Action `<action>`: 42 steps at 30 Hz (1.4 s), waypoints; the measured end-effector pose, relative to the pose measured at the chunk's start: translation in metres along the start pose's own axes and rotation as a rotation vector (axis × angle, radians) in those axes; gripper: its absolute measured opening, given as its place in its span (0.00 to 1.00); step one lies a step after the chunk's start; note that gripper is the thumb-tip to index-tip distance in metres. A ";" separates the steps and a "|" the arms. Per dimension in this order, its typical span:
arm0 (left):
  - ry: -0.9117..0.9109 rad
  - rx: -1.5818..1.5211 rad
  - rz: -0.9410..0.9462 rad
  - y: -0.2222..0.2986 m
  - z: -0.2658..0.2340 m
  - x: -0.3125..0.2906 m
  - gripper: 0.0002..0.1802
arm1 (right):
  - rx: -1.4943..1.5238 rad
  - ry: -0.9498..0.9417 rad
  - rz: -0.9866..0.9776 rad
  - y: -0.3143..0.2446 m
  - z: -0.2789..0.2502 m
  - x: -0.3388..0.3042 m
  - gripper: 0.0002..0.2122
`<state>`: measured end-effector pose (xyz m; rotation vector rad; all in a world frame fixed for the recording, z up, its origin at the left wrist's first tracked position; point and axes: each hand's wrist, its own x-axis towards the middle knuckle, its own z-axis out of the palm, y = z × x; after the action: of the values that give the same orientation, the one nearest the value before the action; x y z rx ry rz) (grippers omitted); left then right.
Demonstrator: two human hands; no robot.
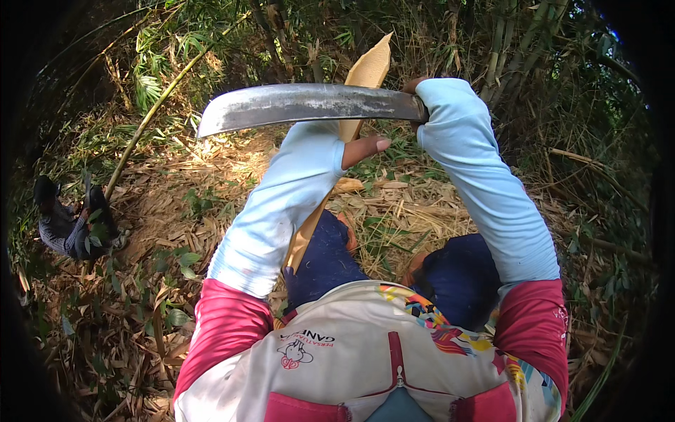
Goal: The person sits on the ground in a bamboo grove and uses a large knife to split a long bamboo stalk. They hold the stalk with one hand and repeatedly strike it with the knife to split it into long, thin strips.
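Note:
My right hand (416,88) is closed round the handle end of a machete (302,103), most of the grip hidden by the hand and its pale blue sleeve. The broad, slightly curved steel blade lies level across the view, its tip pointing left. Below the blade, my left hand (362,150) shows only its thumb, reaching right; its other fingers are hidden. That hand holds a long pale strip of split wood, perhaps bamboo (370,65). The strip slants from a pointed upper end behind the blade, past my left forearm, down beside my leg. I cannot tell whether blade and strip touch.
Dry leaves and stalks (415,218) litter the ground around my feet. Dense bamboo stems (503,42) stand ahead. A long thin pole (151,112) leans at the left, near another person (67,225) sitting low. Green leafy plants (179,264) grow at the left.

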<state>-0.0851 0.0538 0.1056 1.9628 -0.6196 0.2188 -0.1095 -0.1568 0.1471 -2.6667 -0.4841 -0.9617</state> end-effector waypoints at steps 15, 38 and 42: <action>-0.189 -0.115 -0.170 -0.007 0.024 -0.017 0.36 | 0.100 -0.155 0.096 0.022 0.032 -0.038 0.19; -0.234 0.223 -0.108 -0.029 0.051 -0.036 0.32 | 0.014 -0.538 0.269 0.057 0.062 -0.052 0.18; -0.233 0.109 -0.122 -0.055 0.062 -0.045 0.33 | -0.052 -0.661 0.302 0.054 0.075 -0.055 0.16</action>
<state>-0.1028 0.0332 0.0152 2.1417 -0.6457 -0.0535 -0.0850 -0.1914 0.0479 -2.9461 -0.1614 0.0077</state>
